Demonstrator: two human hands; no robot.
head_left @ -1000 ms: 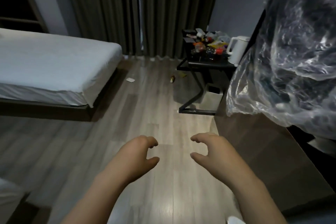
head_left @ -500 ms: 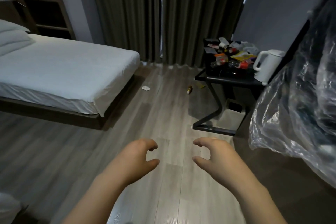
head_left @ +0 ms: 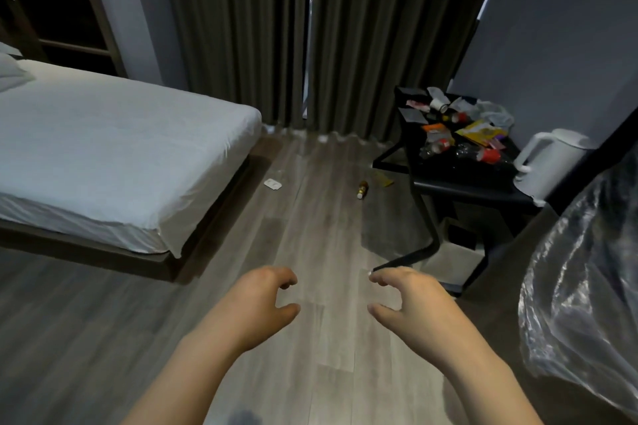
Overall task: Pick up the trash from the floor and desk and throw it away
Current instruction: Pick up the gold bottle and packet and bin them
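Nothing picked up yet: the left hand and right hand hover apart over the floor, fingers loosely curled, both empty. Ahead, a small bottle and a yellow wrapper lie just beside the table, a white scrap sits near the bed, and wrappers and bottles crowd the tabletop. The approach looks to be the step in hand — next, probably, walk in and stoop for the bottle.

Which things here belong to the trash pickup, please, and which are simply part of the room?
Job: small bottle on the floor; yellow wrapper beside it; white scrap near the bed; litter on the desk; bin under the desk.
Just there: bed; kettle; curtains; clear plastic sheet.
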